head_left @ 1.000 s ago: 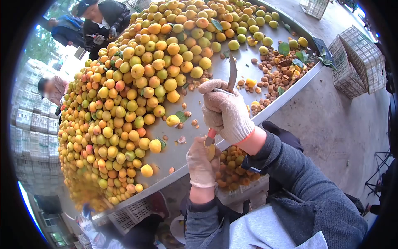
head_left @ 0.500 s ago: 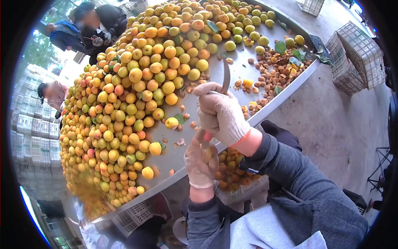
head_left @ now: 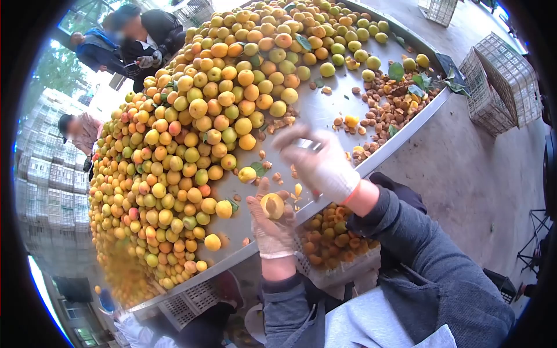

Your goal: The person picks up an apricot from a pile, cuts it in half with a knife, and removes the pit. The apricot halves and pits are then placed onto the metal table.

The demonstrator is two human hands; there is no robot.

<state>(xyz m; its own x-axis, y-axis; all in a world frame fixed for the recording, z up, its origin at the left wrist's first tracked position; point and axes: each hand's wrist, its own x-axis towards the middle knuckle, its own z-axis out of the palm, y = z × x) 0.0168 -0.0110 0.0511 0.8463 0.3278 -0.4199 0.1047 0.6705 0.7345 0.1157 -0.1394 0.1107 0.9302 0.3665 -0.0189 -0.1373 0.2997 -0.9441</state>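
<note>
In my left hand, gloved in white, lies a cut apricot, its pale yellow flesh facing up with the brown pit showing. My right hand, also gloved and smeared by motion, is closed round a knife whose metal shows at the top of the fist. It hovers up and to the right of the apricot, apart from it. Small yellow pieces show between the hands, over the metal table. Below the table edge is a crate of cut apricots.
A big heap of whole apricots covers the left and far parts of the table. Brown pits and leaves lie along the right rim. Plastic crates stand on the floor at right. Co-workers are at the far left side.
My right hand has drawn up from the left hand, and the curved blade no longer points up from the fist. The left hand has opened somewhat, exposing the cut apricot.
</note>
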